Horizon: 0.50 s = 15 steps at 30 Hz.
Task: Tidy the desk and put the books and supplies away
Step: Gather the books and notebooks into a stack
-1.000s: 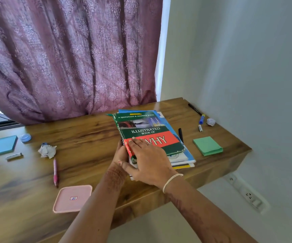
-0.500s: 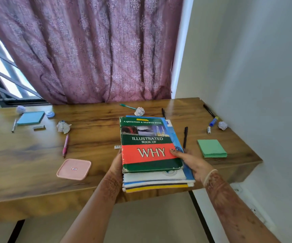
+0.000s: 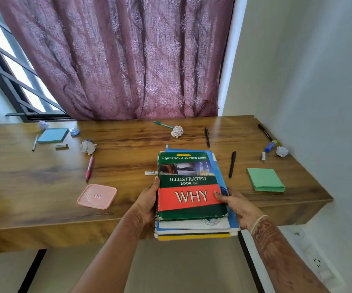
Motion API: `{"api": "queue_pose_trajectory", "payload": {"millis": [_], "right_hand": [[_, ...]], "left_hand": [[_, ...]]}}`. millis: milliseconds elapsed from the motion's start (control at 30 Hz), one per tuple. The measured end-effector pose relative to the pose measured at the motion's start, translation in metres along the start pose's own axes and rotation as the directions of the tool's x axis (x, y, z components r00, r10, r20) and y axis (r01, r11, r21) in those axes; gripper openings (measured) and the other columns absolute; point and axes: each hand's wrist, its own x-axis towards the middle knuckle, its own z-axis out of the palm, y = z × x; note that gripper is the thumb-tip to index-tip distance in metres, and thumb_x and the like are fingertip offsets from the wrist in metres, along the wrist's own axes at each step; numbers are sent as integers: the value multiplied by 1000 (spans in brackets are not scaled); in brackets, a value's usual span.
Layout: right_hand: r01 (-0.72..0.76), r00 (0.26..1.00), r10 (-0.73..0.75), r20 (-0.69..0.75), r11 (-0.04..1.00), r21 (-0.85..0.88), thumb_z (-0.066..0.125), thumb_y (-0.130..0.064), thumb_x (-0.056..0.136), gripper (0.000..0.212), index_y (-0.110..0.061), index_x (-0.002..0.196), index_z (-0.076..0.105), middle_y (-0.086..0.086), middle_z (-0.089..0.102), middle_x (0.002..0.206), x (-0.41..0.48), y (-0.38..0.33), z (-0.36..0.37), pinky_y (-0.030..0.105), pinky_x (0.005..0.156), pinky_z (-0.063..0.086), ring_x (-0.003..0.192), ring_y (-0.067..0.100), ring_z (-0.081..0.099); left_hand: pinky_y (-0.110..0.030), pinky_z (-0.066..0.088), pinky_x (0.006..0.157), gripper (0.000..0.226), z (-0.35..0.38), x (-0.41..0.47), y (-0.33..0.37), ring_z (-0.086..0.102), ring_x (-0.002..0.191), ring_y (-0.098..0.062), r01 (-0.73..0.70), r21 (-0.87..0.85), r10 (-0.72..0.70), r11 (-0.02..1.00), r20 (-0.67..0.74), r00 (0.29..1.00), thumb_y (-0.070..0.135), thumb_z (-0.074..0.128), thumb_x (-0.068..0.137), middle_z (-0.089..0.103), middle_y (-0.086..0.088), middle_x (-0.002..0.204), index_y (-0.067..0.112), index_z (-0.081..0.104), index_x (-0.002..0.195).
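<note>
A stack of books (image 3: pixel 192 187) with a green and red "Illustrated Book of WHY" on top juts past the front edge of the wooden desk (image 3: pixel 33 187). My left hand (image 3: pixel 148 203) grips the stack's left side, thumb on the cover edge. My right hand (image 3: pixel 239 207) holds its right side, fingers on the red band. Under the top book lie a blue folder, a white notebook and a yellow-edged book. Loose on the desk are a pink pen (image 3: pixel 89 167), two black pens (image 3: pixel 232 164) (image 3: pixel 207 137), a green pen (image 3: pixel 162 124), a green sticky-note pad (image 3: pixel 264 179) and a blue pad (image 3: pixel 53 135).
A pink square lid (image 3: pixel 97 196) lies left of the stack. Crumpled paper balls (image 3: pixel 177 131) (image 3: pixel 88 146) (image 3: pixel 282 151) are scattered around. A blue marker (image 3: pixel 270 142) and a black pen (image 3: pixel 264 132) sit near the right wall. A purple curtain (image 3: pixel 118 60) hangs behind the desk.
My right hand moved from the cover to the stack's right side. The stack has been pulled toward me, squared up, and now overhangs the desk's front edge. The view pulled back.
</note>
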Motion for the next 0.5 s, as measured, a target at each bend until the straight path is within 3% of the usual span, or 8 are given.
{"api": "queue_pose_trajectory", "payload": {"millis": [67,167,267,433,500], "right_hand": [[-4,1000,4,-23,1000,-5,76,-21,78,47,-5,119,60,17,71,107,5,-4,-2,48,96,51,106,31,65],[15,999,-15,-52,1000,-15,69,-14,86,38,-3,121,59,18,69,111,11,-11,-4,42,92,52,103,29,65],[20,997,-20,-76,1000,-7,67,-13,88,33,-6,119,59,16,68,110,17,-14,-6,33,82,53,94,24,64],[-5,992,6,-123,1000,7,69,-17,86,24,-12,109,62,14,71,104,25,-8,-7,46,97,49,103,29,64],[-2,991,3,-133,1000,8,68,-18,88,22,-12,108,61,12,71,99,27,-10,-4,45,96,50,100,28,64]], "left_hand": [[-52,55,87,48,2,8,4,70,94,-35,-9,20,9,1000,31,999,50,41,99,73,-19,105,11,60,121],[-54,49,99,40,7,18,9,67,100,-34,-30,74,26,997,48,998,40,38,103,73,-17,106,10,59,121],[-49,48,101,36,11,26,13,67,105,-32,-37,143,26,989,78,997,34,37,105,72,-16,109,11,60,120],[-50,47,102,33,16,40,22,67,106,-28,-78,289,60,954,71,996,31,40,104,73,-12,107,11,59,122],[-47,49,100,33,20,43,27,67,104,-26,-120,366,101,923,71,992,30,39,105,73,-9,105,9,58,122]]}}
